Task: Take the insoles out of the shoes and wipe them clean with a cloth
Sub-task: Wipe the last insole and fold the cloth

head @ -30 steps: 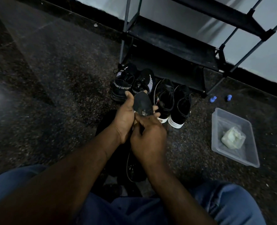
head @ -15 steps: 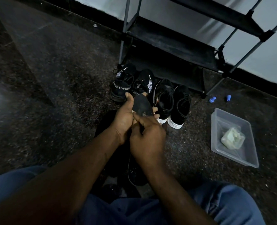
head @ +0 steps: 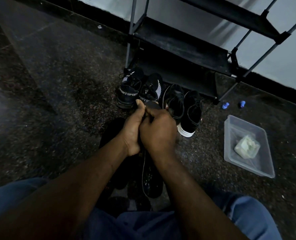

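Observation:
My left hand (head: 133,129) grips a dark insole (head: 152,106) from the left, thumb up along its edge. Over the insole's lower part lies my right hand (head: 158,130), fingers curled on it, so that only the rounded top end shows. Whether a cloth is under my right hand cannot be told. Just beyond the hands, two black sport shoes (head: 131,89) and two black lace-up shoes (head: 190,111) with white soles stand in a row. Below my hands more dark insoles or shoes (head: 151,179) lie on the floor. A pale crumpled cloth (head: 247,147) sits in a clear tray.
A clear plastic tray (head: 258,168) stands on the dark speckled floor at the right. A black shoe rack (head: 183,42) with grey poles stands against the wall behind the shoes. Two small blue objects (head: 225,105) lie near its right foot. My blue-jeaned knees fill the bottom edge.
My right hand has slid up over the insole, covering most of it. Less of the insole's top shows than before. My left hand kept its grip.

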`<action>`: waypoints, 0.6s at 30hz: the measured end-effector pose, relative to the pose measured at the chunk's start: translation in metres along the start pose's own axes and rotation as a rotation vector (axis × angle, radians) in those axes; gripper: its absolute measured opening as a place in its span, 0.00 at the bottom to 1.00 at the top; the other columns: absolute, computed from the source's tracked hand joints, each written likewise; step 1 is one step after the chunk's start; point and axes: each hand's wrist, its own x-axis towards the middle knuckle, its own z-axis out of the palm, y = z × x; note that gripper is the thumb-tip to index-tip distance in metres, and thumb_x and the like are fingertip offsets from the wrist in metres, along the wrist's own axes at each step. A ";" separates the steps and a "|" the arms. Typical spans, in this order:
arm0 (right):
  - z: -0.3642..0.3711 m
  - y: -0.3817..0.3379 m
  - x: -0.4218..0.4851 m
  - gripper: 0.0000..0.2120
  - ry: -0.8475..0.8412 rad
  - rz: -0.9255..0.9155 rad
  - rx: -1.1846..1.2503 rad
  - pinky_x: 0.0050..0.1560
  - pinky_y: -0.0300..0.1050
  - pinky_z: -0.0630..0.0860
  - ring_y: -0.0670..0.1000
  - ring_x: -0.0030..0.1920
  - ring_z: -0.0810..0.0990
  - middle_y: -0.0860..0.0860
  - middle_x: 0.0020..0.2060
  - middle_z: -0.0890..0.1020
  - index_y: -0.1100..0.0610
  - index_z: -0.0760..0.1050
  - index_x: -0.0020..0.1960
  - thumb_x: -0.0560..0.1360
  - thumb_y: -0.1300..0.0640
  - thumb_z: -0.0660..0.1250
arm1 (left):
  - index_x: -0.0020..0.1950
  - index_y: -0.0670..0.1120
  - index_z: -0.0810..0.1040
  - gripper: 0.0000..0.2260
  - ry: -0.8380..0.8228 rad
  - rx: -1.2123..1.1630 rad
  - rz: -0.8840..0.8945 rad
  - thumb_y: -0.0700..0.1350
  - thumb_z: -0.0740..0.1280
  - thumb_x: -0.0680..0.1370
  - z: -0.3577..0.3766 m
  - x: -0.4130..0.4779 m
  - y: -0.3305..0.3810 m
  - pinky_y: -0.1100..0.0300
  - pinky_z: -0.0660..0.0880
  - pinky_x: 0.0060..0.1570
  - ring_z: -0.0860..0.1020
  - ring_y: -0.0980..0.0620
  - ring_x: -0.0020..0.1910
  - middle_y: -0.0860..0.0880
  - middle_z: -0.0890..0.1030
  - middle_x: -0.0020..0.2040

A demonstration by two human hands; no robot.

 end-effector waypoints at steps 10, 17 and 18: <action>-0.003 0.005 -0.035 0.22 0.012 -0.017 0.133 0.54 0.54 0.78 0.57 0.52 0.81 0.53 0.48 0.84 0.51 0.86 0.54 0.71 0.50 0.56 | 0.72 0.36 0.75 0.44 0.014 -0.042 0.031 0.73 0.47 0.80 0.008 0.000 0.007 0.44 0.80 0.63 0.80 0.37 0.65 0.34 0.80 0.66; -0.008 0.008 0.015 0.21 0.002 -0.040 -0.145 0.54 0.56 0.76 0.58 0.53 0.81 0.53 0.48 0.83 0.47 0.85 0.56 0.77 0.41 0.56 | 0.71 0.43 0.78 0.28 0.030 -0.028 0.047 0.64 0.60 0.83 0.010 -0.005 -0.003 0.47 0.75 0.68 0.80 0.43 0.67 0.40 0.81 0.67; -0.008 0.011 0.018 0.19 0.012 -0.052 -0.097 0.55 0.56 0.77 0.57 0.54 0.81 0.52 0.49 0.84 0.47 0.85 0.57 0.77 0.43 0.59 | 0.71 0.43 0.78 0.25 0.030 -0.038 0.053 0.61 0.62 0.84 0.009 -0.003 -0.002 0.47 0.76 0.67 0.79 0.42 0.67 0.40 0.81 0.67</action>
